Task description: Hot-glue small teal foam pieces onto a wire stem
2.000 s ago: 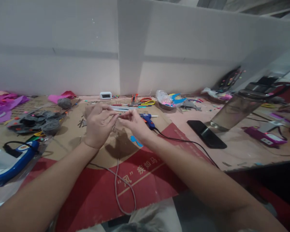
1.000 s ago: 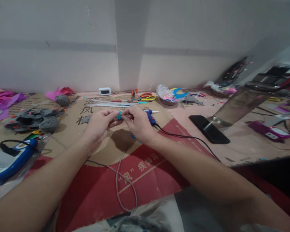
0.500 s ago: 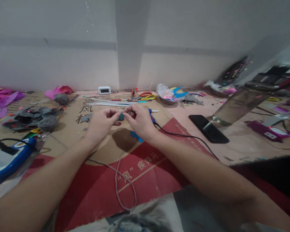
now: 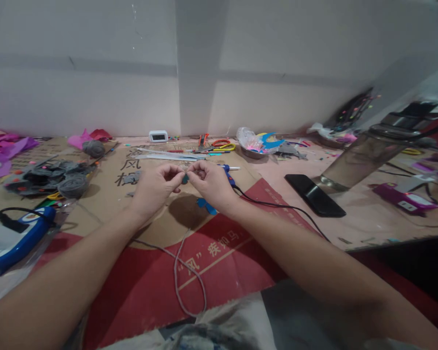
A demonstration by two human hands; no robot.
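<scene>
My left hand [image 4: 154, 188] and my right hand [image 4: 212, 185] meet above a flattened cardboard sheet [image 4: 131, 291]. Both pinch a small teal piece [image 4: 185, 179] between their fingertips. A grey cord [image 4: 184, 272] hangs from under the hands and loops toward me over the red print. A blue felt cutout [image 4: 206, 206] lies just below my right hand. A blue glue gun [image 4: 228, 176] rests behind my right hand, its black cable [image 4: 284, 209] running off to the right.
A black phone [image 4: 314, 195] and a clear water bottle [image 4: 365, 155] sit to the right. Scissors [image 4: 219, 145], a small white clock [image 4: 158, 136] and a bowl of scraps [image 4: 253, 146] line the back. Grey felt pieces [image 4: 54, 177] and a blue device [image 4: 18, 236] lie on the left.
Two seconds ago my hands were higher with fingers stretching something thin. They have since come down and closed together on the small teal piece, barely moving in the last half second.
</scene>
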